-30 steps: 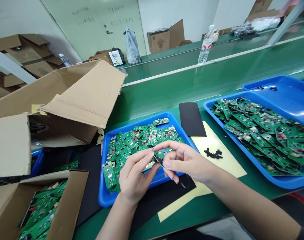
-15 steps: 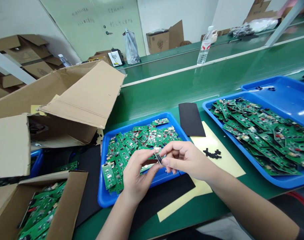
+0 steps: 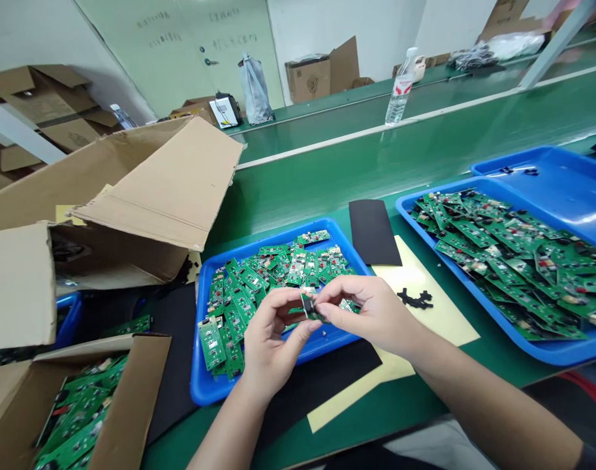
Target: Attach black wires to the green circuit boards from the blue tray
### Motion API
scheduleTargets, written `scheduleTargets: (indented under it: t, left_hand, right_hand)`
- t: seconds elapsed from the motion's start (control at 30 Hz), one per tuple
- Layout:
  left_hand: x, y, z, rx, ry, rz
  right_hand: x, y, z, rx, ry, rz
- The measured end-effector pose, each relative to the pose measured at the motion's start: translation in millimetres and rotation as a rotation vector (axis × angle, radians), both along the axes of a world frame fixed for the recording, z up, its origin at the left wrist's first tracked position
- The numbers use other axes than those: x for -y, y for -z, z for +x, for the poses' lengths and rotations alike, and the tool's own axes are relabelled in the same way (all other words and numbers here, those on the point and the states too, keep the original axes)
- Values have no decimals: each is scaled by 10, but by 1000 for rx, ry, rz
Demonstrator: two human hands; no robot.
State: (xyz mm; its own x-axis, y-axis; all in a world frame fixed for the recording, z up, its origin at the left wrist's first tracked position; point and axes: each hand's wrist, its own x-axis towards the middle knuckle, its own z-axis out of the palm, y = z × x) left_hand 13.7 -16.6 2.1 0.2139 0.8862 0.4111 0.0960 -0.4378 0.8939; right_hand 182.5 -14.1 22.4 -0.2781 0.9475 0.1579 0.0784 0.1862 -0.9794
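A small green circuit board [image 3: 309, 307] with a black part on its face is held up between my two hands, above the near side of a blue tray [image 3: 196, 365]. My left hand [image 3: 273, 339] pinches the board's edges between thumb and fingers. On the other side, my right hand [image 3: 366, 313] has thumb and fingertips closed at the board and the black part. Whether the right fingers hold a separate small piece is hidden. Many green circuit boards [image 3: 249, 287] lie heaped in the tray beneath. Small black pieces [image 3: 415, 298] rest on yellow paper [image 3: 442, 313] to the right.
A second blue tray [image 3: 474, 303] piled with boards stands at right, with another blue tray [image 3: 572, 189] behind. Open cardboard boxes [image 3: 165, 183] crowd the left; a smaller carton [image 3: 136, 391] holds boards. A black sheet [image 3: 375, 233] and a water bottle [image 3: 400, 91] are farther back.
The board between my hands has turned so more of its green face and the black part shows. Both hands stay in nearly the same place.
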Motion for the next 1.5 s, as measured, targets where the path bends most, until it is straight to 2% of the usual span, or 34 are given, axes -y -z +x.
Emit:
scheduleTargets:
  t: [0.13,0.27,0.37,0.57,0.7,0.8,0.97,1.17,1.27,1.5]
  left_hand:
    - [-7,-18,9,78,43,-85]
    - [-8,-24,12,93,44,-109]
    - [-8,-24,15,95,40,-116]
    - [4,-26,21,85,66,-80]
    - [23,-29,23,9,33,8]
    - [40,-37,20,-56,0,33]
    - [53,-18,5,-125,-74,77]
    - [27,126,9,-170,-161,231]
    - [20,144,35,-202,-216,285]
    - [7,57,62,-232,-196,165]
  right_hand:
    - [14,24,-23,-16,26,39]
    - [20,56,-31,-79,39,9]
    - [23,52,-27,-70,37,52]
    - [39,14,-49,88,99,318]
    - [30,25,-70,180,168,523]
    - [18,37,-75,243,192,608]
    - [9,64,-92,342,202,679]
    - [14,130,-125,440,238,776]
    - [25,154,-137,501,267,810]
    - [58,206,-180,565,358,812]
